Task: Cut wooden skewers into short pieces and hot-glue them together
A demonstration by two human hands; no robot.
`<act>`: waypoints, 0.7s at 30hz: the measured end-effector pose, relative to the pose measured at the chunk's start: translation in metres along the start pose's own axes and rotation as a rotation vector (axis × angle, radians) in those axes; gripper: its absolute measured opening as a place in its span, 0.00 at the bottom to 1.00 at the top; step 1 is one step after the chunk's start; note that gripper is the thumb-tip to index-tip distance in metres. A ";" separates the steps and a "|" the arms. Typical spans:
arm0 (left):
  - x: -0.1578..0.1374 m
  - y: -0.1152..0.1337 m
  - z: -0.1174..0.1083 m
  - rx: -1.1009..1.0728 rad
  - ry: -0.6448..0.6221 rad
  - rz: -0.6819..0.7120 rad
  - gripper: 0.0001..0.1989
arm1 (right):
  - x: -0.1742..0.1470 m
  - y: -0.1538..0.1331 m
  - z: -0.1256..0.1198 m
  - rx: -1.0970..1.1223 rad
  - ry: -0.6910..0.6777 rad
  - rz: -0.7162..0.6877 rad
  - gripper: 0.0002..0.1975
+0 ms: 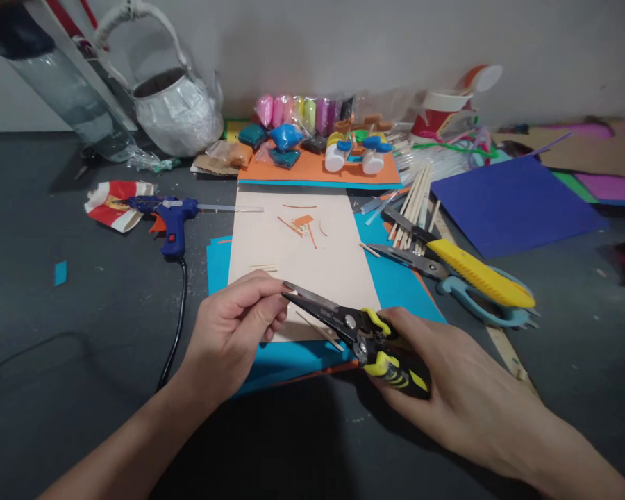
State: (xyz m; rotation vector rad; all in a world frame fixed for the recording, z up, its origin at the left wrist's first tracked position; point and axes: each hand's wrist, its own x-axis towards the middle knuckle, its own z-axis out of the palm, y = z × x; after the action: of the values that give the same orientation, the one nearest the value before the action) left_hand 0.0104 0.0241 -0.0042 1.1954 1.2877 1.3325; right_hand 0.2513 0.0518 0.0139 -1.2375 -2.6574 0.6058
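My right hand (442, 382) is closed around the black-and-yellow handles of a pair of snips (338, 319), whose long blades point left. Thumb and forefinger of my left hand (244, 316) are pinched together right at the blade tips. Whatever they hold there is too small or hidden to make out. Below the hands lies a sheet of pale paper (292, 243) on blue sheets (401, 278). A few short stick pieces (263, 267) rest on it above my left hand, and a thin wooden stick (320, 330) lies under the snips. Orange scraps (305, 221) are farther up the paper.
Left stands a blue glue gun (171, 215) with its cord running forward. On the right are a yellow utility knife (479, 271), blue-handled scissors (479, 298) and wooden sticks (414, 201). Clay packets (286, 135), a silver kettle (177, 111) and a bottle (67, 90) line the back.
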 end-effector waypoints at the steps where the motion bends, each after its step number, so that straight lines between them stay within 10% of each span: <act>1: 0.000 0.000 0.000 -0.001 0.000 0.005 0.12 | 0.000 -0.001 -0.001 0.008 -0.013 0.003 0.10; 16: 0.000 -0.004 0.002 -0.153 -0.025 -0.167 0.08 | -0.001 0.006 0.005 -0.139 0.087 -0.021 0.07; 21: 0.000 0.016 -0.006 -0.256 0.190 0.039 0.10 | 0.003 0.008 0.004 -0.131 0.155 0.100 0.10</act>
State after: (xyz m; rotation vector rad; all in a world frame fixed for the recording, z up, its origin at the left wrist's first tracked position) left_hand 0.0044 0.0226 0.0122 0.9387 1.1852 1.6168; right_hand 0.2535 0.0576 0.0074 -1.3976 -2.5542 0.3379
